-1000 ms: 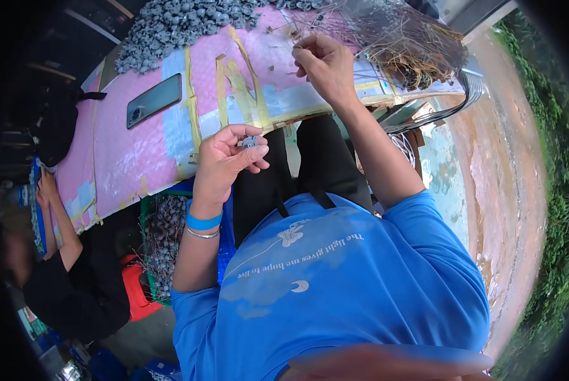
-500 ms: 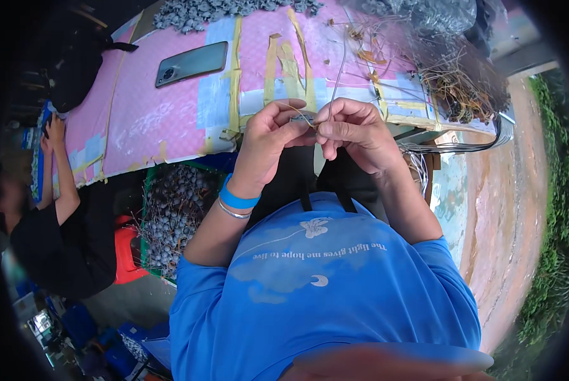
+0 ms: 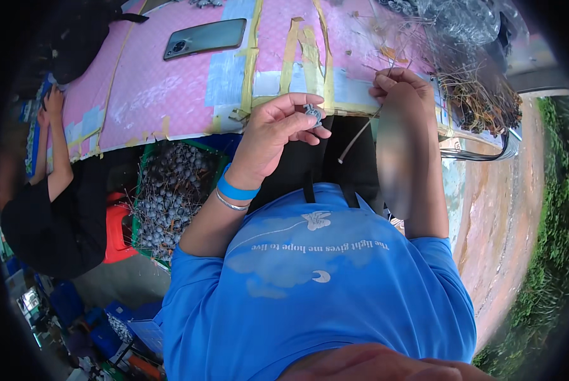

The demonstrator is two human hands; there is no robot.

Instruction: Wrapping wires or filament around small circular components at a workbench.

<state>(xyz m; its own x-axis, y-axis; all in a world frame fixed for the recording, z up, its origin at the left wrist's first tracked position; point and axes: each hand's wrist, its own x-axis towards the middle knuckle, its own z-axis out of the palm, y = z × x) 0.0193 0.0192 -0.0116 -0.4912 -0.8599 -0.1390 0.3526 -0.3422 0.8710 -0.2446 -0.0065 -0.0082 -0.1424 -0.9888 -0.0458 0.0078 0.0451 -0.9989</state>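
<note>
My left hand [image 3: 278, 127], with a blue band and a bangle at its wrist, pinches a small grey moulded piece [image 3: 312, 115] between thumb and fingers, just off the table's near edge. Farther right, my right hand [image 3: 404, 84] is closed over the table edge on a thin stem [image 3: 359, 135]. That stem slants down from the fingers and ends in a small pale knob. Other thin strands show around the right fingertips, and I cannot tell whether they are gripped too. The two hands are apart.
A phone [image 3: 205, 39] lies on the pink, taped table [image 3: 144, 95]. Dry stems [image 3: 478, 95] are heaped at the right, below clear plastic [image 3: 465, 22]. A green crate [image 3: 146, 159] of grey round pieces stands below, beside a red stool [image 3: 116, 238]. A co-worker's hands [image 3: 52, 105] are at left.
My right hand has moved right, away from the left hand, and a knobbed stem now hangs from it. My left hand still holds the grey piece, now more visible. The view has shifted slightly.
</note>
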